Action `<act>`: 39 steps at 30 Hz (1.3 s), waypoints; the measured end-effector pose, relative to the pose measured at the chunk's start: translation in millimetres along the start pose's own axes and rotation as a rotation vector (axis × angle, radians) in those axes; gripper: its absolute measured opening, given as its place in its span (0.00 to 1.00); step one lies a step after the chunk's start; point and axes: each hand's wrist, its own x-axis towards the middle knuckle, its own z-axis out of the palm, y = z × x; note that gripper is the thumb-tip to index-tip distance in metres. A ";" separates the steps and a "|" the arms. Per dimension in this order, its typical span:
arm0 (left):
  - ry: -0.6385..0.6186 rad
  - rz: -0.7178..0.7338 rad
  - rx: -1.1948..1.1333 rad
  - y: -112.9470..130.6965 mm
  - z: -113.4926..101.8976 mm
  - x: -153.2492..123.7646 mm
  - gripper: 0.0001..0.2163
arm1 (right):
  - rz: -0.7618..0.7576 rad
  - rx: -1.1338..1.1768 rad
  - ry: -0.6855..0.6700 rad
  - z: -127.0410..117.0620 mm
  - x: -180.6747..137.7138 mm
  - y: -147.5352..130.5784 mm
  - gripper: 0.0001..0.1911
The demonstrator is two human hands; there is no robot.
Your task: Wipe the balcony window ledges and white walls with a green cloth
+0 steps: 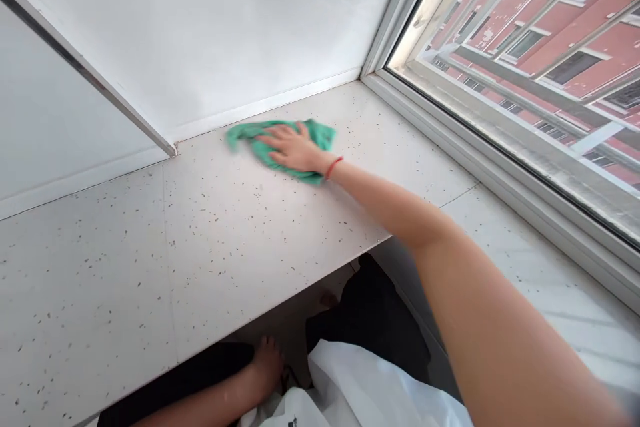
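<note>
My right hand (294, 148) lies flat on a green cloth (320, 133), fingers spread, pressing it against the speckled white ledge (225, 227). The cloth is crumpled, and its left end is smeared by motion. A red band (333, 167) circles my right wrist. Down at the bottom, below the ledge's front edge, my left hand (265, 367) is in shadow near my dark trousers and white top. How its fingers are held does not show clearly.
A white wall panel (240, 27) rises behind the ledge, with a metal strip (95, 77) to the left. To the right is a window frame (480, 160), with metal bars (530, 80) outside. Below the ledge, dark trouser legs (365, 320) show.
</note>
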 end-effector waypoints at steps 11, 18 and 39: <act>0.092 0.050 0.040 14.3 -19.9 -11.1 0.24 | 0.687 -0.037 0.148 4.1 -87.6 27.4 0.37; 0.113 0.083 0.124 15.6 -33.9 -17.8 0.22 | -0.374 -0.090 0.030 62.5 -43.3 -250.5 0.35; 1.560 0.175 -0.077 50.9 -212.5 -113.5 0.24 | 0.179 0.449 0.305 62.1 -160.8 -122.6 0.36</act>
